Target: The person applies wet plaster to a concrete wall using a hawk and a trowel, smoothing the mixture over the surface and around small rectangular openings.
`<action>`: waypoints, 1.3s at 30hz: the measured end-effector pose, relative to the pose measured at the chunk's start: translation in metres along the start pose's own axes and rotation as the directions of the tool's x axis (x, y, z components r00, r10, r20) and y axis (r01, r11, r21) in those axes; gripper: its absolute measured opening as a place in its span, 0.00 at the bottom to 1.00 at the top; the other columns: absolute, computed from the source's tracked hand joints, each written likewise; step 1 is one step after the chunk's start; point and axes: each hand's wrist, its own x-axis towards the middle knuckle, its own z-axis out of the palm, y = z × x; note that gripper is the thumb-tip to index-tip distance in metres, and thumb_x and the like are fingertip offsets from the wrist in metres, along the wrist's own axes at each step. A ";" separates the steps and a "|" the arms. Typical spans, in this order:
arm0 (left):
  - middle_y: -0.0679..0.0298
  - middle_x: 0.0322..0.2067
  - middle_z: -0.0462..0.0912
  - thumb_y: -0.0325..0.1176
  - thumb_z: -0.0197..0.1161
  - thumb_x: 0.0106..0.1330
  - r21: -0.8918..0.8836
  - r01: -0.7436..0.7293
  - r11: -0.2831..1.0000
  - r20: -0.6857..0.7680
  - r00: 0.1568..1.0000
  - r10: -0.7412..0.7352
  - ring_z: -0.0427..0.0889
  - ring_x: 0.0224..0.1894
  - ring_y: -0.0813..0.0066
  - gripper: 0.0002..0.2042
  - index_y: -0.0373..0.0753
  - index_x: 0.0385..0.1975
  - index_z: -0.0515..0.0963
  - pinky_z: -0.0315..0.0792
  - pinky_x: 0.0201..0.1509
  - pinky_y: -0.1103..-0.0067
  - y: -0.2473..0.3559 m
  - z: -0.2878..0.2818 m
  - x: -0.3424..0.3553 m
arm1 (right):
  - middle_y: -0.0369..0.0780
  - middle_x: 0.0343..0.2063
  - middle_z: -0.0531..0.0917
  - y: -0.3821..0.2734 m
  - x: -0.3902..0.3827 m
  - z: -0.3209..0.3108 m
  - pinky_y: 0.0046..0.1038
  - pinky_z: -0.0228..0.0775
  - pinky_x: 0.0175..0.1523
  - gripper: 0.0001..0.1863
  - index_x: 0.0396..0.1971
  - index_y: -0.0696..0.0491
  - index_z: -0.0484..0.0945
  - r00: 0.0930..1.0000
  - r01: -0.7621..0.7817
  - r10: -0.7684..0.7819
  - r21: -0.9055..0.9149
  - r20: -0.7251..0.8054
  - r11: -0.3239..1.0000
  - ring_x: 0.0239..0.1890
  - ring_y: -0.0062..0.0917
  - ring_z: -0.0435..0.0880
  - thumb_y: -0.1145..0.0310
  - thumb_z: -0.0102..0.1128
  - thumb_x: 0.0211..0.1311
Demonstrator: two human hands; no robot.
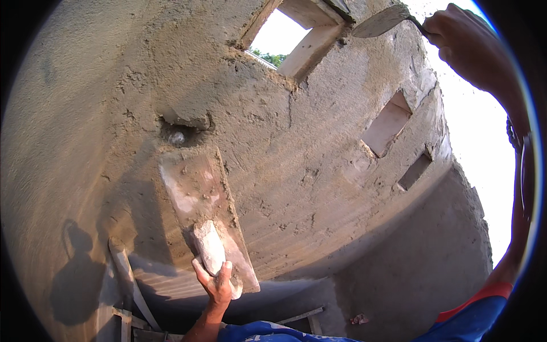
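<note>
My left hand (216,285) is closed round the lower end of the pale, mortar-smeared handle of a plasterer's float (236,245). The float's long flat board stands nearly upright against the rough plastered wall (268,188), its upper end just below a small hole. Several lumps of mortar stick to the board's near face. At the upper right my right hand (464,48) is raised and grips a trowel (380,23) by its handle. The trowel's blade points left, near the corner of a window opening, and looks coated with mortar.
The square window opening (285,40) is at the top. A hole (185,134) in the wall has a pale round thing inside. Two recesses (387,125) are to the right. Wooden boards (134,282) lean at the lower left, and a darker wall (421,245) stands at the lower right.
</note>
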 end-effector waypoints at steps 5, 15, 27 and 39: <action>0.60 0.32 0.72 0.31 0.62 0.60 0.016 0.007 1.000 0.011 1.000 -0.008 0.70 0.22 0.76 0.21 0.36 0.50 0.61 0.68 0.25 0.79 0.002 -0.001 0.001 | 0.44 0.32 0.82 -0.002 0.002 0.003 0.32 0.75 0.47 0.10 0.40 0.59 0.82 1.000 -0.001 0.001 0.013 -0.016 1.000 0.37 0.28 0.80 0.79 0.64 0.57; 0.61 0.31 0.71 0.31 0.61 0.59 -0.015 0.000 1.000 0.003 1.000 0.000 0.70 0.21 0.77 0.20 0.36 0.49 0.62 0.68 0.25 0.80 0.000 0.006 0.004 | 0.43 0.33 0.82 0.010 0.003 0.010 0.31 0.75 0.46 0.12 0.40 0.58 0.83 0.999 -0.008 0.008 -0.008 -0.039 1.000 0.37 0.29 0.81 0.81 0.65 0.55; 0.59 0.43 0.69 0.34 0.65 0.59 -0.033 0.112 0.993 -0.004 0.994 -0.112 0.69 0.42 0.72 0.22 0.34 0.49 0.63 0.68 0.46 0.75 0.019 0.006 0.003 | 0.43 0.34 0.83 -0.011 0.010 0.020 0.32 0.75 0.44 0.13 0.42 0.57 0.82 1.000 -0.013 0.012 -0.029 -0.025 0.999 0.39 0.29 0.81 0.76 0.68 0.56; 0.59 0.43 0.68 0.35 0.64 0.60 -0.048 0.140 0.989 0.003 0.990 -0.140 0.69 0.43 0.71 0.22 0.33 0.49 0.64 0.68 0.47 0.74 0.014 0.008 -0.006 | 0.43 0.31 0.83 -0.022 -0.002 -0.010 0.31 0.75 0.43 0.12 0.39 0.60 0.84 1.000 -0.001 -0.001 0.075 0.018 0.997 0.37 0.28 0.81 0.77 0.69 0.54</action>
